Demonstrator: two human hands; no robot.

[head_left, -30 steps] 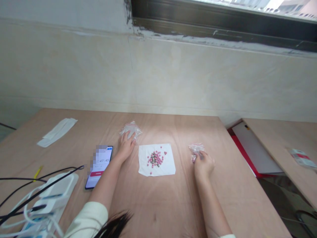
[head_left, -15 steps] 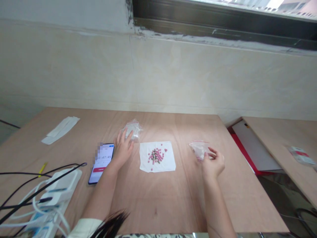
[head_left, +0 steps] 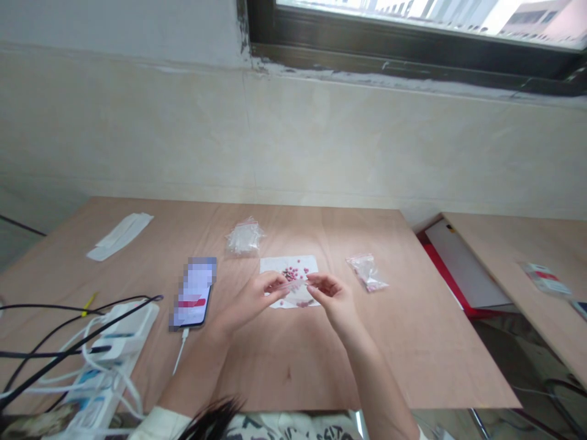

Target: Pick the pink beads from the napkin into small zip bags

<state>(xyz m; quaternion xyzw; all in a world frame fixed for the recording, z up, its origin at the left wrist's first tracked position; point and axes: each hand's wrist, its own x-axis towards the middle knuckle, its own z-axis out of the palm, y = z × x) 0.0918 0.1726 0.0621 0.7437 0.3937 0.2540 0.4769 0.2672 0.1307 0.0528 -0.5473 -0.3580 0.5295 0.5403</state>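
Note:
My left hand (head_left: 261, 294) and my right hand (head_left: 334, 297) are pinched together over the middle of the table. Between their fingertips is a small clear plastic zip bag (head_left: 297, 287), gripped at its top edge from both sides. Beneath it lies a white sheet (head_left: 269, 264) bearing several small pink beads (head_left: 302, 271) and some darker pieces, partly covered by the hands and bag. A pile of clear zip bags (head_left: 244, 238) rests beyond my left hand. To the right of the sheet, another zip bag (head_left: 368, 272) lies with pinkish contents.
A phone (head_left: 194, 293) with a white cable lies to the left. A white power strip (head_left: 120, 342) with tangled cords fills the front left corner. Folded white paper (head_left: 120, 236) lies at the back left. A second table (head_left: 518, 238) stands at the right.
My left hand has left the bag pile and my right hand has released the right-hand bag. Both have come together over the sheet, now holding a zip bag.

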